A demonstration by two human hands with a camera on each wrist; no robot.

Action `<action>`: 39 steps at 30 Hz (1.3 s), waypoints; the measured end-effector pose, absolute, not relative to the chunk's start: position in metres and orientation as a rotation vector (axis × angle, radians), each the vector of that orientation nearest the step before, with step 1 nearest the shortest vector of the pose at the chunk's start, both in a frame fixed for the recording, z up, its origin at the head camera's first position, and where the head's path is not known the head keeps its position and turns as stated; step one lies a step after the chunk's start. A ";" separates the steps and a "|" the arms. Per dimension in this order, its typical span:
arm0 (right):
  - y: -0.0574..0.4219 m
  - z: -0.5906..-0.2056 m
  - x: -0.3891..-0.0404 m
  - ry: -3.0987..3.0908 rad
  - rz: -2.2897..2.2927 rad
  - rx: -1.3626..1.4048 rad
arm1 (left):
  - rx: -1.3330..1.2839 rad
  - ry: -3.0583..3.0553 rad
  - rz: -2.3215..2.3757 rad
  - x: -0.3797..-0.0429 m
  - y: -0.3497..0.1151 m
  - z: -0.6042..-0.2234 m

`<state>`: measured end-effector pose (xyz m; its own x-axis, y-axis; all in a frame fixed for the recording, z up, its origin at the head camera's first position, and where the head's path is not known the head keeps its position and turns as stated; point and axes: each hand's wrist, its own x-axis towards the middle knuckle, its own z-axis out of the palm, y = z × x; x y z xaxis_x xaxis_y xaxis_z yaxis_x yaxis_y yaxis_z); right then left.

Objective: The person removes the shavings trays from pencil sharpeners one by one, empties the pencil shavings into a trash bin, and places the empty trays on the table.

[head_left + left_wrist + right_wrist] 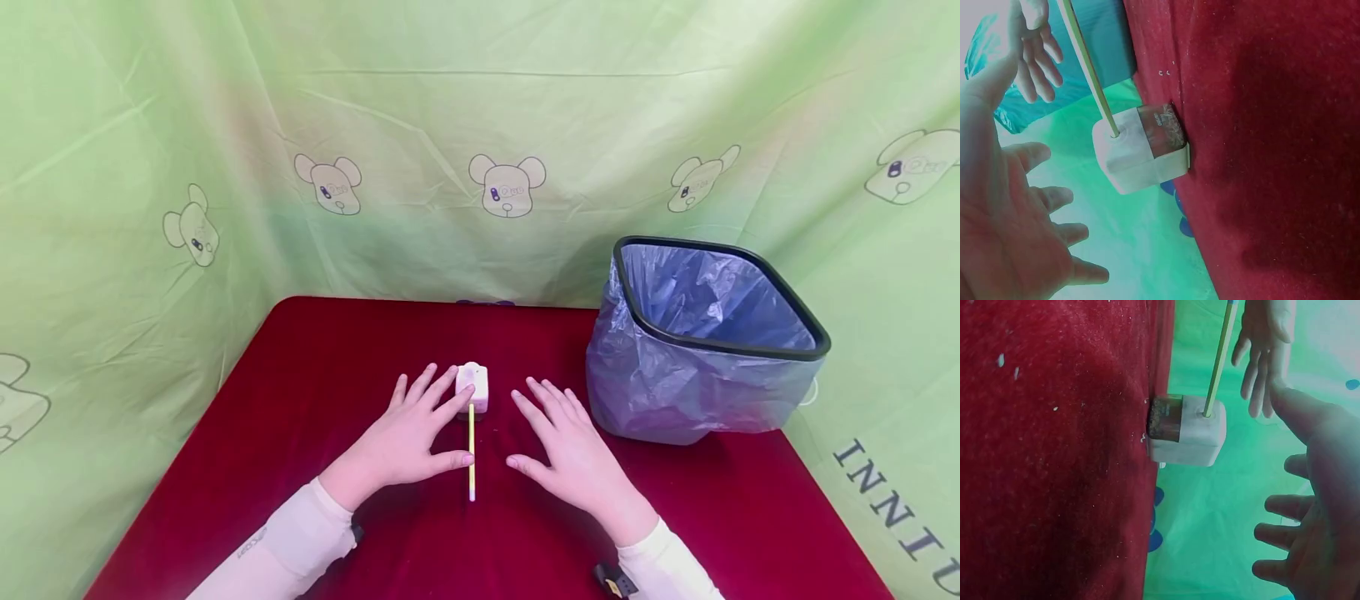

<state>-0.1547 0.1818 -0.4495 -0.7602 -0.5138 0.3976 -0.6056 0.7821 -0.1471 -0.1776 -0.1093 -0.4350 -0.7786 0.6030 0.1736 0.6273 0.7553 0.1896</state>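
A white pencil sharpener [480,377] stands on the red cloth, with a yellow pencil [472,479] stuck in the hole in its top. Shavings lie behind its see-through window [1165,128] in the left wrist view. My left hand [408,437] hovers to the left of the sharpener, fingers spread. On the other side is my right hand [573,458], its fingers also extended. Both wrist views show the pencil standing up from the sharpener [1200,440] with neither hand holding it. In the head view the left fingers overlap part of the pencil and sharpener.
A bin [720,346] with a black rim and a bluish plastic liner stands at the right of the table. Small pale crumbs [1001,360] dot the red cloth [360,333]. Green curtains [420,108] with bear drawings enclose the back and sides.
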 end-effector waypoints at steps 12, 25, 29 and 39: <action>0.180 -0.455 -0.153 -2.628 0.473 0.818 | -1.044 -2.835 -0.366 -0.183 -0.110 -0.436; 0.174 -0.461 -0.150 -2.583 0.551 0.699 | -1.102 -2.860 -0.375 -0.187 -0.112 -0.433; 0.173 -0.463 -0.149 -2.608 0.590 0.659 | -1.127 -2.853 -0.367 -0.189 -0.112 -0.430; 0.169 -0.465 -0.147 -2.628 0.580 0.628 | -1.207 -2.851 -0.318 -0.199 -0.114 -0.425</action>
<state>-0.1469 0.1689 -0.4646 -0.8299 -0.3397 0.4426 -0.4945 0.8152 -0.3014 -0.1995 -0.1137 -0.4250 -0.6988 0.7074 0.1060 0.7133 0.6784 0.1759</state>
